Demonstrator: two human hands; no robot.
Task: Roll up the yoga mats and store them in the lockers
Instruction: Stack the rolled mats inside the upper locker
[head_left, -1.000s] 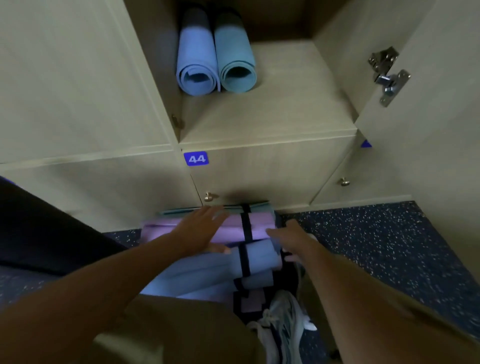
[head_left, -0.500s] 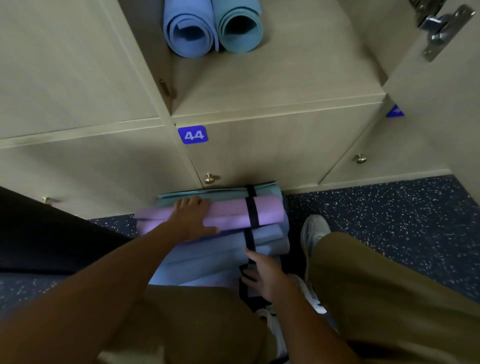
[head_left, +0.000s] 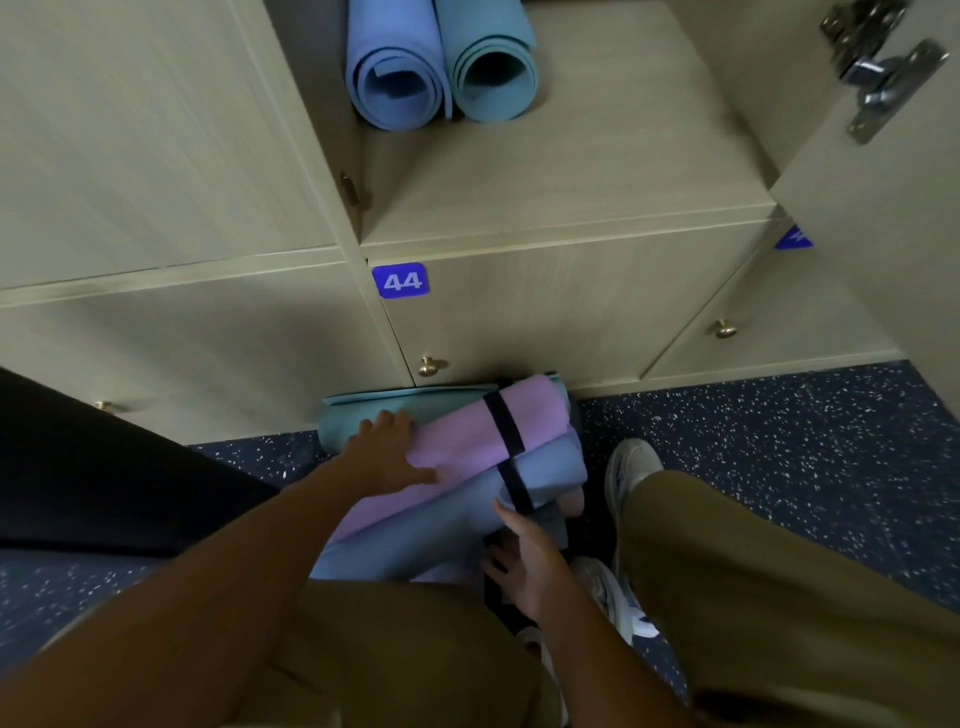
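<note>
The lockers are pale beige with a fine wood grain and small brass knobs. At twelve o'clock lie a blue rolled mat and a teal rolled mat. A blue plate bears a white 44. Lower, a lilac mat and a grey-blue mat cross a black strap. The floor is dark navy, speckled white. The trousers are olive-brown.

Head view, steeply downward, close above floor, facing lockers
</note>
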